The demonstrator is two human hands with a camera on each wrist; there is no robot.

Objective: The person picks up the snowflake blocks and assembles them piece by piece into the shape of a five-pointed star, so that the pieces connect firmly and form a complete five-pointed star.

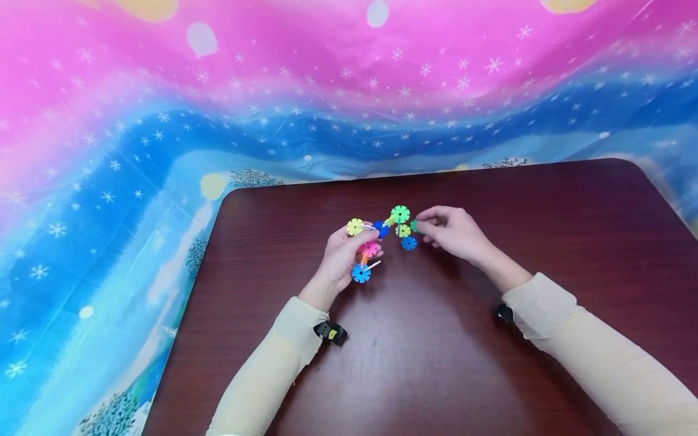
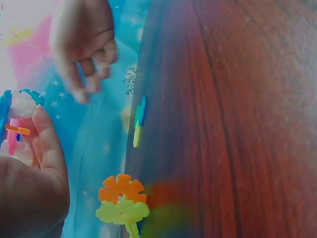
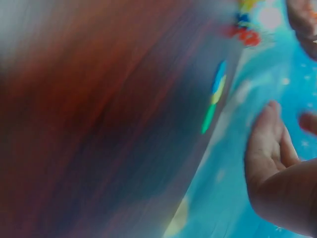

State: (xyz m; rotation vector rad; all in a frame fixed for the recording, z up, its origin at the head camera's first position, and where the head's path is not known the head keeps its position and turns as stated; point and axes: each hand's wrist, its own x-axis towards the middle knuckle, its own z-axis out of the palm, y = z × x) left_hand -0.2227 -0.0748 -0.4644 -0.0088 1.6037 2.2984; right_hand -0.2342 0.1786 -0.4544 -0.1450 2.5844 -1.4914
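In the head view my left hand (image 1: 342, 254) holds a chain of notched plastic building discs, its thumb across the pieces. A yellow disc (image 1: 355, 227), a pink disc (image 1: 371, 249) and a blue disc (image 1: 361, 273) show around the fingers. White and orange pieces of it appear beside my left palm (image 2: 49, 144) in the left wrist view. My right hand (image 1: 455, 233) is just right of a small group with a green disc (image 1: 414, 226); its fingertips overlap that disc's edge. In the right wrist view the right hand's fingers (image 3: 267, 134) extend with nothing seen between them.
A dark reddish-brown table (image 1: 436, 363) lies under both hands. Blue, yellow and green discs (image 3: 214, 96) sit near its edge in the right wrist view. Orange (image 2: 123, 186) and yellow-green discs (image 2: 123, 212) show in the left wrist view. A patterned cloth (image 1: 327, 72) hangs behind.
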